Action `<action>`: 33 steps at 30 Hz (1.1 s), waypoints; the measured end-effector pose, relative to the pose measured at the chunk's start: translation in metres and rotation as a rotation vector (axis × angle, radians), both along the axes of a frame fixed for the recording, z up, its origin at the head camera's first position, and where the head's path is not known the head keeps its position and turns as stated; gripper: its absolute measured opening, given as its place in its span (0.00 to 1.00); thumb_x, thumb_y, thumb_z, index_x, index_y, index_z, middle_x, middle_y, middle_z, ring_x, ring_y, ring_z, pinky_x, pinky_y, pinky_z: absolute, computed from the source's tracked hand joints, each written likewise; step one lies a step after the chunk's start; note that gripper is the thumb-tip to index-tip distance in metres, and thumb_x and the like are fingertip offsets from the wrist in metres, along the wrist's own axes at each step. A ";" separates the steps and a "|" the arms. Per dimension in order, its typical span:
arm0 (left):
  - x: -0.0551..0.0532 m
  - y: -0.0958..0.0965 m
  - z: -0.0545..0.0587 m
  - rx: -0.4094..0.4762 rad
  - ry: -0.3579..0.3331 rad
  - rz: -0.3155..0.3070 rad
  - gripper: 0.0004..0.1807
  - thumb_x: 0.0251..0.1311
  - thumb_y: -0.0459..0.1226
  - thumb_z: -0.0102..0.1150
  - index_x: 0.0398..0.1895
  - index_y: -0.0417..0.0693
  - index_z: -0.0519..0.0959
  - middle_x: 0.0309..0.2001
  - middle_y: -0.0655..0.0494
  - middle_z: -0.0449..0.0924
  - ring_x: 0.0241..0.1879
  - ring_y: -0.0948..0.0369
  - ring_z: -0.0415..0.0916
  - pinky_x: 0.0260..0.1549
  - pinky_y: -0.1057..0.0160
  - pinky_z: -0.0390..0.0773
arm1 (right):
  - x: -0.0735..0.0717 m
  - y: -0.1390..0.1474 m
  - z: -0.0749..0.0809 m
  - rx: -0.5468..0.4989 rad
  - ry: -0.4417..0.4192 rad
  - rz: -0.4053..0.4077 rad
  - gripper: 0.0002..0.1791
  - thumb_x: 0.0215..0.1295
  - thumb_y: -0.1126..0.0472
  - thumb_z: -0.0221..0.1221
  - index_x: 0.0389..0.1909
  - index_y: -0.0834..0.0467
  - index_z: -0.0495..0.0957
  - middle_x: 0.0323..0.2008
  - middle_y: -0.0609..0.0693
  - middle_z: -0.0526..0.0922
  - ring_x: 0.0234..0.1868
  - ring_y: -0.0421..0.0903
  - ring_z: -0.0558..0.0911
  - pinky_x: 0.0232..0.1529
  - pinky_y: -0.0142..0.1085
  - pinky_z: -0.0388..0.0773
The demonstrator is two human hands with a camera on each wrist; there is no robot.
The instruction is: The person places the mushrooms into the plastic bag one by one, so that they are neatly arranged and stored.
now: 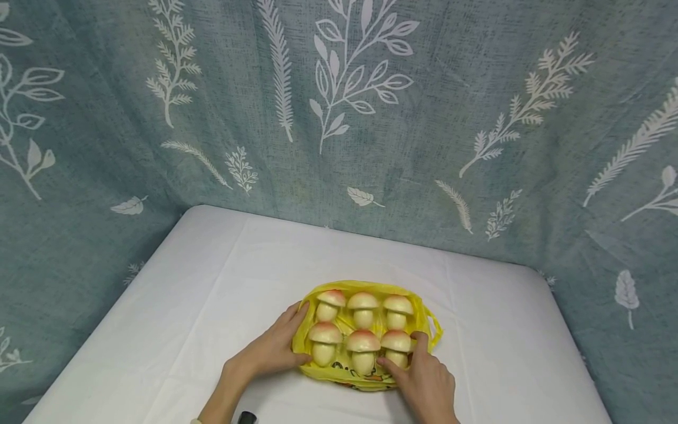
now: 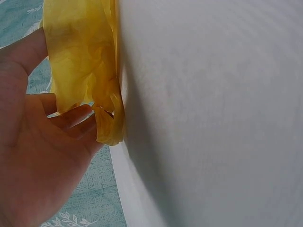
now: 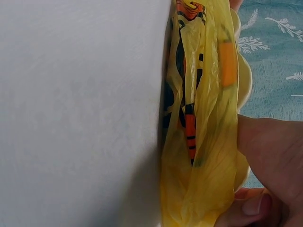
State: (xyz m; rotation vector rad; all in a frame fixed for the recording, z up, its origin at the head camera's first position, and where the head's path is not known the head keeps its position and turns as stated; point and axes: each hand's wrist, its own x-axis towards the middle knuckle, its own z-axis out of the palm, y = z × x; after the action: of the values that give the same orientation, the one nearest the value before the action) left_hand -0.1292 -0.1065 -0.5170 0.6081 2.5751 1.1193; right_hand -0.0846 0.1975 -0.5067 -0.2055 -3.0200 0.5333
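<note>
A yellow plastic bag [image 1: 339,377] lies spread on the white-covered table, its rim rolled around two rows of toy mushrooms. These have pale stems and pinkish caps, like the front middle mushroom [image 1: 363,347]. My left hand [image 1: 275,347] holds the bag's left side, thumb over the rim near the front left mushroom [image 1: 324,347] and fingers along the outer edge. With thumb and forefinger, my right hand [image 1: 426,377] spans the front right mushroom [image 1: 396,341]. In the right wrist view, the right thumb [image 3: 258,137] reaches over the bag's printed side [image 3: 208,142].
A yellow handle loop [image 1: 435,330] sticks out at the bag's right. The white tablecloth [image 1: 212,294] extends around the bag. A small black object [image 1: 247,418] shows near the left forearm. Behind and beside the table hang blue-green leaf-patterned curtains [image 1: 228,88].
</note>
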 end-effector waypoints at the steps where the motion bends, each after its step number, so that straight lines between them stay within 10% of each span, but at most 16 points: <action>1: 0.000 0.000 0.000 -0.001 0.001 0.000 0.55 0.55 0.47 0.69 0.79 0.42 0.46 0.78 0.47 0.43 0.76 0.49 0.44 0.69 0.45 0.55 | 0.000 0.000 0.000 -0.001 -0.001 0.000 0.50 0.46 0.28 0.67 0.59 0.60 0.65 0.10 0.46 0.65 0.12 0.43 0.64 0.11 0.36 0.58; 33: 0.000 0.000 0.000 -0.002 0.020 0.000 0.56 0.54 0.47 0.69 0.79 0.41 0.47 0.78 0.47 0.44 0.75 0.49 0.45 0.69 0.46 0.55 | 0.005 0.001 0.011 -0.009 0.030 0.003 0.46 0.48 0.31 0.69 0.58 0.58 0.65 0.13 0.45 0.69 0.12 0.44 0.67 0.13 0.38 0.61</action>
State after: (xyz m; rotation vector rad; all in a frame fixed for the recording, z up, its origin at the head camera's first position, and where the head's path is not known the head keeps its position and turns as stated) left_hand -0.1295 -0.1063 -0.5175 0.6220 2.5930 1.1160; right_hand -0.0798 0.1985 -0.4956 -0.1918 -2.9899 0.5449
